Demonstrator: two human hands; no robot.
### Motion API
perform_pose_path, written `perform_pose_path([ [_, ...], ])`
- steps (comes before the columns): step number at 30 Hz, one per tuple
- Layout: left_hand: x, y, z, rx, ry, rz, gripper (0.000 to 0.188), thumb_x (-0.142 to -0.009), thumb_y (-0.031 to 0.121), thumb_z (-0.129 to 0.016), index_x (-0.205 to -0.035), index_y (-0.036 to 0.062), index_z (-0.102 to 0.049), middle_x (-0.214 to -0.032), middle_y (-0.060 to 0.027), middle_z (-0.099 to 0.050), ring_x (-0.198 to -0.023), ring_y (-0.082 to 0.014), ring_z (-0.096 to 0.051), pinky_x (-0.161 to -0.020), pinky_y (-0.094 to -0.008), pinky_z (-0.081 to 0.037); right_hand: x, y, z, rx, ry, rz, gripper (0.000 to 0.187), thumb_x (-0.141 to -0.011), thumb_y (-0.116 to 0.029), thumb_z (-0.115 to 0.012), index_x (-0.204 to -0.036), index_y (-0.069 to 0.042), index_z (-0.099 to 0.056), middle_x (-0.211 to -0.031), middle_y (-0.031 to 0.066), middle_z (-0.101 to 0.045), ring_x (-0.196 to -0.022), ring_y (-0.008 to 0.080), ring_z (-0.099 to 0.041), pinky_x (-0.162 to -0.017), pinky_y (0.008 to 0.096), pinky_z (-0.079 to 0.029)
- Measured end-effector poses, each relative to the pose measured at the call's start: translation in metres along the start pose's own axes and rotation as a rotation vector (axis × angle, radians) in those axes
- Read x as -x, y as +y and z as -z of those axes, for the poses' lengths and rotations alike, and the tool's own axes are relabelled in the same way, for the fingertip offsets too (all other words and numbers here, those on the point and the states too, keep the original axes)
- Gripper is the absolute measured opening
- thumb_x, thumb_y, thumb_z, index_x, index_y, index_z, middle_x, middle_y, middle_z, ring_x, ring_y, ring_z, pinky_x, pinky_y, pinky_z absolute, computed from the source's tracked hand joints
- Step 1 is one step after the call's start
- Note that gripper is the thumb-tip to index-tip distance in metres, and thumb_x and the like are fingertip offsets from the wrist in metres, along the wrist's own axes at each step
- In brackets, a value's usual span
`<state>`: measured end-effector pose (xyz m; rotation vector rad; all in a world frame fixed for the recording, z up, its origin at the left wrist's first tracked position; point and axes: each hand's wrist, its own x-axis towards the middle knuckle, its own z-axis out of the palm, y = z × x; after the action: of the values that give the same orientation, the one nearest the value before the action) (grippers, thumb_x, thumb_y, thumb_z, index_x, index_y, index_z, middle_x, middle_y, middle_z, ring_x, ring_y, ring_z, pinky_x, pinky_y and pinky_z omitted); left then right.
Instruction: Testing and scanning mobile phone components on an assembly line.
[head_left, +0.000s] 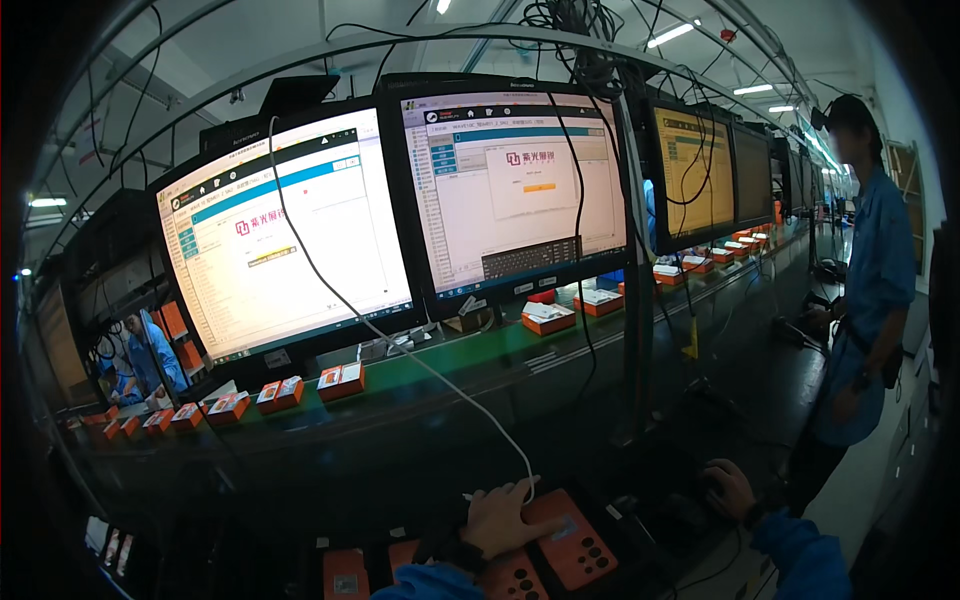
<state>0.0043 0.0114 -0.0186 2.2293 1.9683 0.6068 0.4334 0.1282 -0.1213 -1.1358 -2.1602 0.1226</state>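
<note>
- From where I stand, the left hand [500, 522] is partly spread, its thumb over the orange device [577, 553] on the dark bench.
- The white cable [455, 388] comes down to this hand; I cannot tell if it is gripped.
- The right hand [727, 488] is loosely curled in shadow; what it holds, I cannot tell.
</note>
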Motion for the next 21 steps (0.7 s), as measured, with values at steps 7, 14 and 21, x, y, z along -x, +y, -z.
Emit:
perform_pose_path([
  [7,0.0002,-0.0003,-0.0004,-0.014,-0.002,0.010,0.099,-0.066,0.079,-0.061,-0.137,0.0111,-0.048,-0.107,-0.0104,-0.062,-0.100,-0.0269,-0.060,-0.085,-0.0405,-0.038,-0.0010,0.0018,-0.0007,0.028,0.002,0.020,0.038,-0.071,-0.010,-0.067,-0.108,-0.009,-0.061,-0.121,0.0158,-0.056,-0.113,0.0368,-0.054,-0.096,0.0435,-0.045],
  [14,-0.0003,0.0038,0.0036,0.007,-0.013,0.015,0.101,-0.066,0.079,-0.061,-0.139,0.0113,-0.046,-0.110,-0.0117,-0.061,-0.104,-0.0279,-0.059,-0.089,-0.0416,-0.037,-0.0014,0.0019,0.0023,0.047,0.019,0.032,0.038,-0.072,-0.011,-0.068,-0.109,-0.008,-0.060,-0.120,0.0164,-0.056,-0.112,0.0374,-0.054,-0.095,0.0437,-0.046],
  [21,0.0025,0.0032,-0.0003,0.025,-0.039,0.031,0.102,-0.066,0.080,-0.060,-0.140,0.0115,-0.045,-0.114,-0.0129,-0.061,-0.108,-0.0295,-0.058,-0.092,-0.0426,-0.036,0.0016,0.0049,0.0015,0.048,0.004,0.037,0.039,-0.072,-0.011,-0.069,-0.109,-0.008,-0.060,-0.121,0.0165,-0.056,-0.113,0.0370,-0.053,-0.095,0.0437,-0.046],
])
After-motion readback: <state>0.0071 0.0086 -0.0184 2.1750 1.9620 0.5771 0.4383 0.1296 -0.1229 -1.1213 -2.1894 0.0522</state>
